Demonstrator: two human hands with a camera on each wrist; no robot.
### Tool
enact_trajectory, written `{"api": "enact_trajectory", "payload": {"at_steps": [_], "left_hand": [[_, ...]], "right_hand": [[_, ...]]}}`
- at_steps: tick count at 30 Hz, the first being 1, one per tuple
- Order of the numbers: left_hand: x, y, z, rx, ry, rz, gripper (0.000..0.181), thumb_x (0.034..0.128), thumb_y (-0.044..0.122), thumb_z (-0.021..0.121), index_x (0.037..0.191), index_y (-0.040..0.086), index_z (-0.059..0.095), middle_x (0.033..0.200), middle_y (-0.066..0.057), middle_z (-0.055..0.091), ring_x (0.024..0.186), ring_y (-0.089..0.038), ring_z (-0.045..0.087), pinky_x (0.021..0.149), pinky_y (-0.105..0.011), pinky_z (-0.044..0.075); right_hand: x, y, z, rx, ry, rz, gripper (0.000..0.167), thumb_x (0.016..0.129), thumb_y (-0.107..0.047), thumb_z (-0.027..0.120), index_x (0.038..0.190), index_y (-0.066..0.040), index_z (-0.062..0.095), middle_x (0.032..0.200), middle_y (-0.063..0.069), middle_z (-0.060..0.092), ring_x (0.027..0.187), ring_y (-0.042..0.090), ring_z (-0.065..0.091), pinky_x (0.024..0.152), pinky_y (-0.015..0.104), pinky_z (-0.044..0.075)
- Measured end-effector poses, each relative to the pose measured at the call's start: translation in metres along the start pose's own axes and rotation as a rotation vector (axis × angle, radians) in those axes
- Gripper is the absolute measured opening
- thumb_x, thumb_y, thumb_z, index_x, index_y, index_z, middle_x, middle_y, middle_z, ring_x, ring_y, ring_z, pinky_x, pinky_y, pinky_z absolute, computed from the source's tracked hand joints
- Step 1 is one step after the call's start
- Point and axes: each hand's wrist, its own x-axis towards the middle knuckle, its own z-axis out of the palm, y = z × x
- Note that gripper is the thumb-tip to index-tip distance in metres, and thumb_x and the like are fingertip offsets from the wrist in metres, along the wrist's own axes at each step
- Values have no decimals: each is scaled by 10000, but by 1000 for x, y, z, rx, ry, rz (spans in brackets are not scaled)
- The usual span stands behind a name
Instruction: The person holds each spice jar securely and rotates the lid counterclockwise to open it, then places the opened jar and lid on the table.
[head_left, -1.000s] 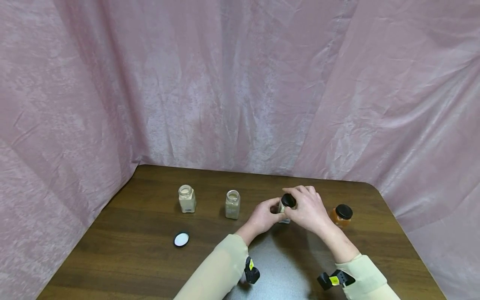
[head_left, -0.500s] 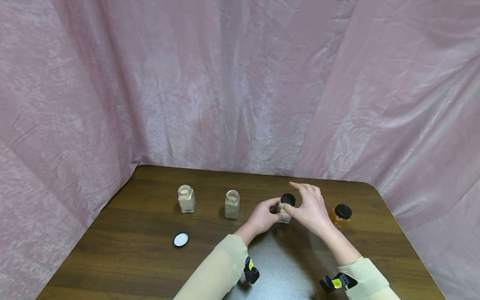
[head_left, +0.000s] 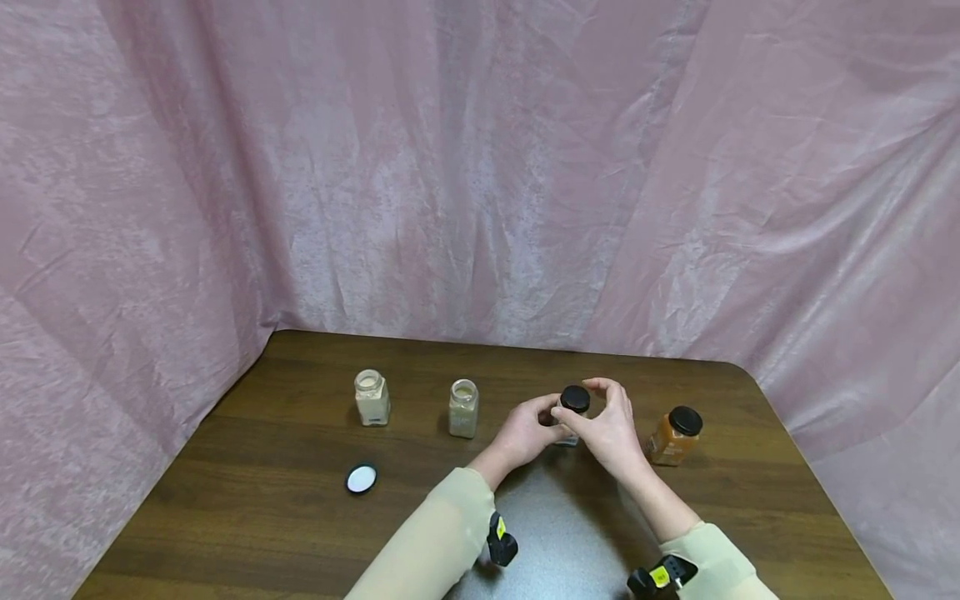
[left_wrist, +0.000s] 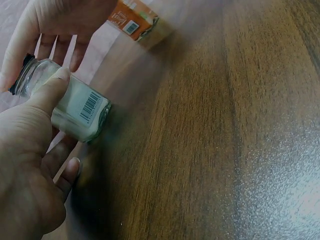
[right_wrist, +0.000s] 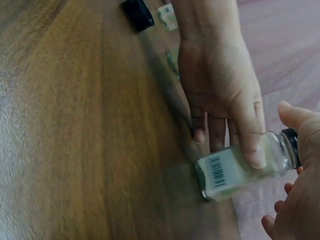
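Back swings the right hand [head_left: 611, 432], fingers parted around the black lid [head_left: 575, 398] without clear grip, seemingly between twists, while the left hand [head_left: 521, 434] pinches the jar [left_wrist: 80, 106] between thumb and fingers.

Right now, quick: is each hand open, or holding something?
Left hand: closed, holding the glass jar.
Right hand: around the jar's black lid; whether it grips cannot be told.

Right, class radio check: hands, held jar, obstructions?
Left hand gripping jar. Right hand spread around black lid, contact unclear. Lid on. Nothing seen blocking.
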Motion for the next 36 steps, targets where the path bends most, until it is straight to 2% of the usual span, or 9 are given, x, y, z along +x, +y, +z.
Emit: {"api": "enact_trajectory", "payload": {"at_steps": [7, 15, 20, 27, 32, 36], "left_hand": [[-2, -1, 0, 29, 18, -9, 453, 901, 268, 810, 1331, 192, 688, 1156, 63, 723, 983, -49, 628, 856, -262, 504], [-6, 0, -1, 41, 14, -36, 502, 902, 309, 806, 1371, 200, 664, 1242, 60, 698, 1079, -86, 624, 926, -311, 493], [-4, -1, -1, 51, 14, -8, 490, 896, 296, 812, 1357, 204, 672, 1156, 68, 721, 1037, -92, 632, 901, -309, 493], [-2, 0, -2, 46, 8, -12, 494, 892, 299, 817, 1353, 202, 669, 1164, 58, 721, 1076, -126, 652, 907, -319, 508], [0, 1, -2, 55, 5, -13, 485, 891, 305, 819, 1344, 207, 674, 1173, 57, 715, 1065, -114, 650, 889, -311, 516], [0, 2, -1, 49, 3, -15, 478, 881, 293, 828, 1328, 203, 684, 1147, 55, 719, 1036, -96, 648, 879, -300, 511]], "right_hand": [[0, 2, 8, 22, 46, 11, 705, 808, -372, 880, 1273, -21, 483, 1337, 184, 434, 1265, 334, 378, 994, 450, 334], [0, 5, 11, 13, 49, 18, 622, 810, -331, 880, 1227, -32, 530, 1291, 162, 468, 1243, 340, 400, 972, 441, 350], [-2, 3, 9, 37, 44, 12, 548, 829, -292, 862, 1223, -45, 571, 1291, 142, 482, 1247, 347, 404, 994, 460, 362], [-3, 3, 8, 101, 21, -46, 461, 877, -215, 808, 1278, -69, 633, 1394, 119, 476, 1317, 285, 349, 1094, 539, 292], [-1, 6, 7, 105, 24, -94, 459, 871, -99, 762, 1314, -66, 646, 1404, 124, 499, 1301, 278, 367, 1069, 546, 304], [-1, 7, 7, 97, 17, -94, 476, 861, -67, 743, 1327, -76, 647, 1408, 123, 499, 1288, 269, 381, 1054, 535, 321]]}}
